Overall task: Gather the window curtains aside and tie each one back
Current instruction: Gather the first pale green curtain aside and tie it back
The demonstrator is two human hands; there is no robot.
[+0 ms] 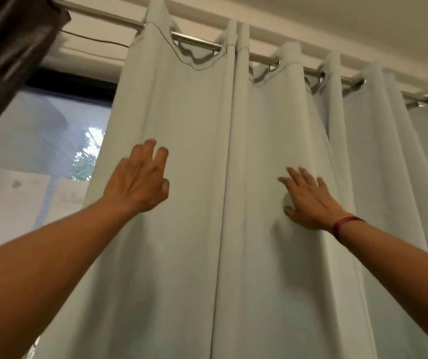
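Dark brown fabric curtain [8,60] bunched far left, top corner. Bare window pane [39,141] beside it, open gap up to free left edge of pale green eyelet curtain [194,151], which hangs spread along silver metal rod [194,41], untied. Left hand [140,180] near that edge, fingers loosely bent, gripping nothing; contact with cloth possibly light, blurry. Vertical panel edge at centre. Right hand [308,200], red wristband [345,224], fingers splayed flat, pressing cloth, not grasping.

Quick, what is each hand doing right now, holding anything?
Left hand: open, fingers loosely bent at the pale curtain, gripping nothing.
Right hand: open, flat against the curtain.
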